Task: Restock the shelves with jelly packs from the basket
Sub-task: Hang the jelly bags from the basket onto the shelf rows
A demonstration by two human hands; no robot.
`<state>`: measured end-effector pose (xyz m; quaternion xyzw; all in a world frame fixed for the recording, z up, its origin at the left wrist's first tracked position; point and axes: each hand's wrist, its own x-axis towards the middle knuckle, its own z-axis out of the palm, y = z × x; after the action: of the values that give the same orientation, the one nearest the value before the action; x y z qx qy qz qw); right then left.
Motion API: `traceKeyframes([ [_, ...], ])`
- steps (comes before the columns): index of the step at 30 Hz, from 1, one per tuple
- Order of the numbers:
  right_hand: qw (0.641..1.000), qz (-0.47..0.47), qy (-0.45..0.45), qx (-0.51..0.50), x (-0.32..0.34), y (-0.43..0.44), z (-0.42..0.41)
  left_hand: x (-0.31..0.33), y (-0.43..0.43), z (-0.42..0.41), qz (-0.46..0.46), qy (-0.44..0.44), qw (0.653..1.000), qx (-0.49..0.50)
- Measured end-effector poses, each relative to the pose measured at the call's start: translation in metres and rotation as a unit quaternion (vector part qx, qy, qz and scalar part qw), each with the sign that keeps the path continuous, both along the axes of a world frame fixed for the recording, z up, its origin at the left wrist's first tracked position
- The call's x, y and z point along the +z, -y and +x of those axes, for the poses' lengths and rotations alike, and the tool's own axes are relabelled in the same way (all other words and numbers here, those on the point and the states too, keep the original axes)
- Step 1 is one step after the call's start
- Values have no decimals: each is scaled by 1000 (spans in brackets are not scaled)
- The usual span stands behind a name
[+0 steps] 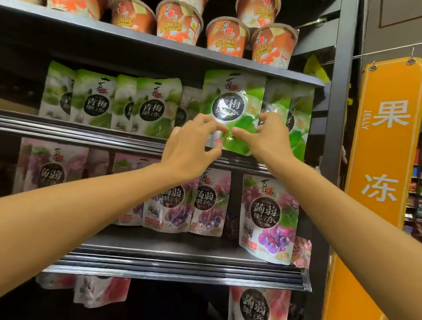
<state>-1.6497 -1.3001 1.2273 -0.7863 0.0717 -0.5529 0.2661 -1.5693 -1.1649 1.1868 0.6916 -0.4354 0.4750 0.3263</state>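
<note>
The left hand (pixel 193 145) and right hand (pixel 272 137) pinch the green jelly pack (pixel 233 98).

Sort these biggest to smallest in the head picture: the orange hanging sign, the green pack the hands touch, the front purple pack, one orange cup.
1. orange sign
2. green pack and purple pack: they look alike, so no ranking
3. orange cup, though it sits farther away

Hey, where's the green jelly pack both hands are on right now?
In the head view, the green jelly pack is near the right end of the green-pack shelf, held between the left hand and right hand, below the orange cups.
</note>
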Motion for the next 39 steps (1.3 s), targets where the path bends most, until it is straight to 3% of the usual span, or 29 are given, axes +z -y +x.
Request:
traceKeyframes([
  [6, 992, -91, 33, -78, -24, 3, -6, -2, 0, 3, 4, 9, 1000, -3],
  [18, 991, -63, 37, -117, -31, -4, -1, -10, 4, -3, 40, 57, 993, 93],
  [24, 993, -61, 59, -86, -37, 2, 2, -14, -3, -4, 50, 53, 993, 95],
  [30, 989, -65, 123, -50, -51, -6, 2, -53, -20, -15, 5, 127, 992, 4],
  [39, 968, -92, 233, 1, -122, -70, -6, -127, -76, -8, -58, 36, 987, -149],
])
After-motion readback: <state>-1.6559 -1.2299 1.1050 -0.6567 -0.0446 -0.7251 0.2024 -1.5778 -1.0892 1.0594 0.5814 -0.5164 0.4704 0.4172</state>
